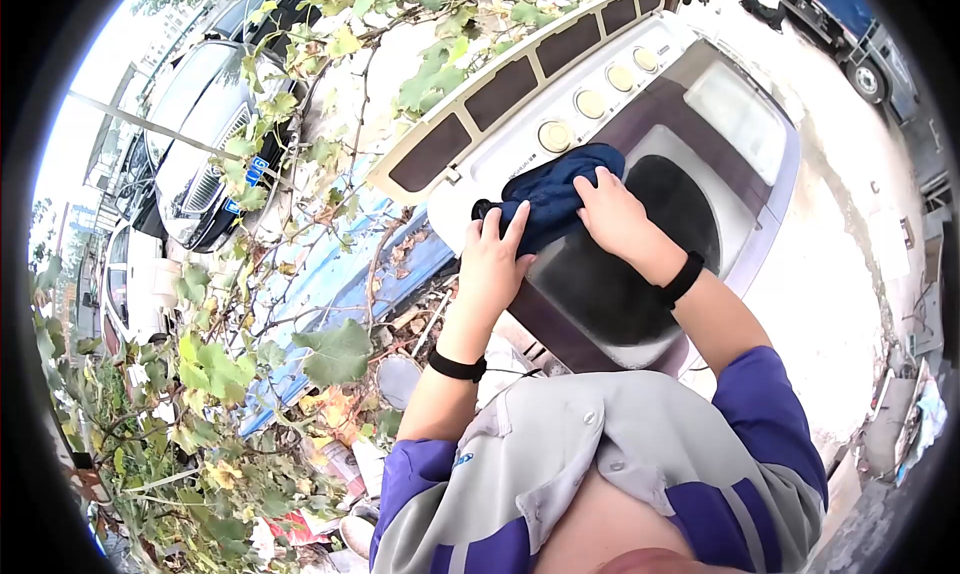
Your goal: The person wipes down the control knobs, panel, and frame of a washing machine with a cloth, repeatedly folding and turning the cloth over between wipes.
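Observation:
A bundled dark blue cloth (560,196) lies across the edge of the control panel on a twin-tub washing machine (660,74). Its exact kind is hard to tell. My left hand (492,257) grips the near left end of the cloth, thumb and fingers on either side of it. On the cloth's right side, my right hand (618,216) holds it with bent fingers; its thumb is hidden. Beside both hands is the large dark rounded top (625,284) of one tub. Several cream knobs (590,104) line the panel behind the cloth.
A raised cream-and-brown panel (500,84) runs along the machine's back. Vines (335,354) and a blue sheet (370,294) crowd the left. Cars (205,144) stand farther off there. A truck (865,74) is at the upper right, over pale concrete (830,304).

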Demonstrator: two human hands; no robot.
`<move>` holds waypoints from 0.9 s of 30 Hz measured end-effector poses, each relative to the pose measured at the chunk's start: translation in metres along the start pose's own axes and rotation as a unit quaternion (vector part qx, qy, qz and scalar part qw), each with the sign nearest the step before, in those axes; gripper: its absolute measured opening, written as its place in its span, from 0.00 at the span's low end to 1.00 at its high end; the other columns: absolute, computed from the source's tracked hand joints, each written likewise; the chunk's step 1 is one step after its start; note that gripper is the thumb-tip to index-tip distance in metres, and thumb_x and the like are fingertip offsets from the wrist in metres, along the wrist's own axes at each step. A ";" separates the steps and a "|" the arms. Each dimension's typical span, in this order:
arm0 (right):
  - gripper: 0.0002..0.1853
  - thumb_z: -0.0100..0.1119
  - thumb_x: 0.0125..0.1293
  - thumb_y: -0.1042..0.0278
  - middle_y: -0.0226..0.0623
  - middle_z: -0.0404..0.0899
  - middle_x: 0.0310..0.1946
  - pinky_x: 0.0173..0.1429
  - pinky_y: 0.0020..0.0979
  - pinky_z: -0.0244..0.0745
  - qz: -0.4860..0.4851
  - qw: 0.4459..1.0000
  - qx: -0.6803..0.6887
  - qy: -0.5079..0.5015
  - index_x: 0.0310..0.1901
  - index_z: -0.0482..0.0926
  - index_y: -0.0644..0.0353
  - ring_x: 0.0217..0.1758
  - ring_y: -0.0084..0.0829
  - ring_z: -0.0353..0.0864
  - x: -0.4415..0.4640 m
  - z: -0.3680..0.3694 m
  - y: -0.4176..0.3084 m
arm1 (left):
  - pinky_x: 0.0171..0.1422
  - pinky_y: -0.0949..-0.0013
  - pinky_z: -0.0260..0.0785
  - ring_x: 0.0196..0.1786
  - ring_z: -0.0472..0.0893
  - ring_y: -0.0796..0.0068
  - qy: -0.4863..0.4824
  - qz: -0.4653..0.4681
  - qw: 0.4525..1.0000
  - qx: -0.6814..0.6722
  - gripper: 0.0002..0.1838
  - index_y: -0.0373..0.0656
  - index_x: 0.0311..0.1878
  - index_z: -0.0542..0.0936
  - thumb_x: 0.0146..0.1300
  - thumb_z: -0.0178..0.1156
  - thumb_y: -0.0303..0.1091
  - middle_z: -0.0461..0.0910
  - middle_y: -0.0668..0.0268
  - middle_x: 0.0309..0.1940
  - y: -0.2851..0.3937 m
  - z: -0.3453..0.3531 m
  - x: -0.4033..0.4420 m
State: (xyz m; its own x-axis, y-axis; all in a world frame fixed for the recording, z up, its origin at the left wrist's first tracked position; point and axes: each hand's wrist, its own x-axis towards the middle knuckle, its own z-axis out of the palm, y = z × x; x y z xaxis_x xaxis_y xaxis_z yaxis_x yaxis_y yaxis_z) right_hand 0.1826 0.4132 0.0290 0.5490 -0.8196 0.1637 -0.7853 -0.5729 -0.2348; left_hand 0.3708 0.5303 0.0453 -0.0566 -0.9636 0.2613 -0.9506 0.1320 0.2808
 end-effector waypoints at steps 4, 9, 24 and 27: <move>0.16 0.56 0.59 0.73 0.60 0.70 0.54 0.60 0.44 0.74 0.010 0.999 0.013 0.048 0.49 0.69 0.66 0.57 0.53 0.74 0.037 0.019 0.018 | 0.54 0.57 0.74 0.53 0.72 0.49 -0.103 0.063 0.987 0.108 0.41 0.54 0.73 0.64 0.53 0.59 0.18 0.70 0.52 0.56 0.002 -0.003 0.017; 0.26 0.59 0.51 0.76 0.60 0.69 0.55 0.62 0.46 0.73 0.106 0.984 0.137 0.049 0.54 0.65 0.69 0.59 0.57 0.73 0.083 0.004 0.022 | 0.53 0.54 0.74 0.46 0.78 0.47 -0.202 0.091 0.974 0.047 0.40 0.54 0.73 0.64 0.55 0.52 0.14 0.73 0.49 0.48 -0.013 -0.013 0.076; 0.18 0.56 0.54 0.75 0.57 0.79 0.39 0.56 0.45 0.75 0.018 0.982 0.144 0.118 0.48 0.72 0.67 0.48 0.57 0.78 0.132 0.018 0.033 | 0.50 0.59 0.74 0.44 0.74 0.54 -0.069 0.066 0.995 0.014 0.26 0.49 0.62 0.77 0.58 0.53 0.21 0.70 0.54 0.45 -0.014 0.001 0.092; 0.17 0.58 0.53 0.73 0.58 0.80 0.41 0.55 0.42 0.78 0.050 0.999 -0.014 0.003 0.46 0.75 0.69 0.48 0.50 0.82 0.144 0.010 0.009 | 0.48 0.59 0.74 0.44 0.74 0.54 -0.083 0.067 0.994 0.035 0.25 0.48 0.61 0.78 0.59 0.53 0.22 0.70 0.55 0.43 -0.024 0.012 0.084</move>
State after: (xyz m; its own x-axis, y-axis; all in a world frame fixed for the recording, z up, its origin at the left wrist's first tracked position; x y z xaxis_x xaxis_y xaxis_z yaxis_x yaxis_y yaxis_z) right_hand 0.2579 0.2904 0.0406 0.4658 -0.8726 0.1471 -0.8439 -0.4880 -0.2230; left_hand 0.3850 0.4430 0.0491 -0.2273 -0.9645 0.1345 -0.9497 0.2501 0.1883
